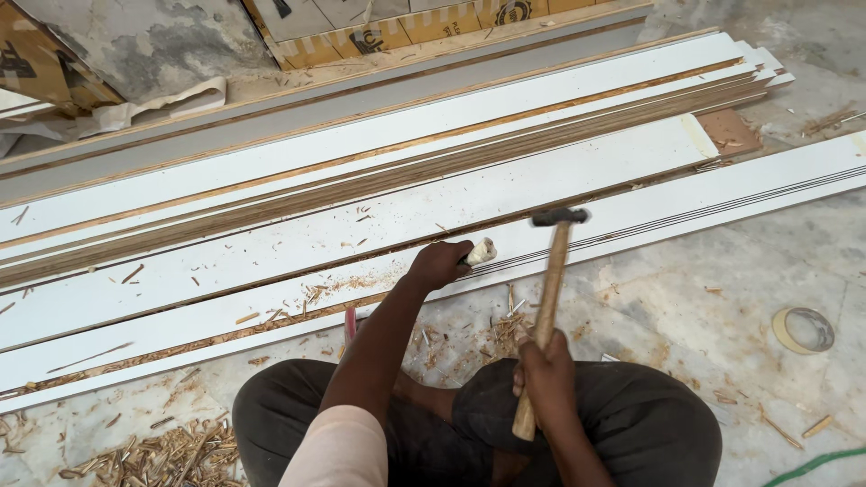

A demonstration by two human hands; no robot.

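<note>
1. Closed fist: the right hand (544, 372) has its grip wrapped round the lower part of a wooden-handled hammer with a dark metal head (548, 298), just right of centre in the frame; the head stands above the boards, clear of them.
2. Also closed, the left hand (437, 265) grips a short chisel with a pale, battered butt end (479, 252), at the centre of the frame, its butt pointing right toward the hammer head. The blade is hidden by the hand, so I cannot tell where its edge sits.
3. Handling, as a judgement: the hammer looks head-heavy and stiff, best held low on the handle as it is now. The chisel looks rigid, and the hand has taken it by the shaft, leaving the butt free.
4. Under the chisel lies a long white laminated board with dark grooves along it (686, 203), running from lower left to upper right; it looks stiff and flat, though its thin laminate edge may chip.
5. Counts: one hammer, one chisel, two hands, one roll of tape (803, 329) on the grey concrete floor (704, 298) at right. The boards lie in an overlapping stack; I make out at least five. Wood shavings (171, 455) are scattered at lower left, too many to count.
</note>
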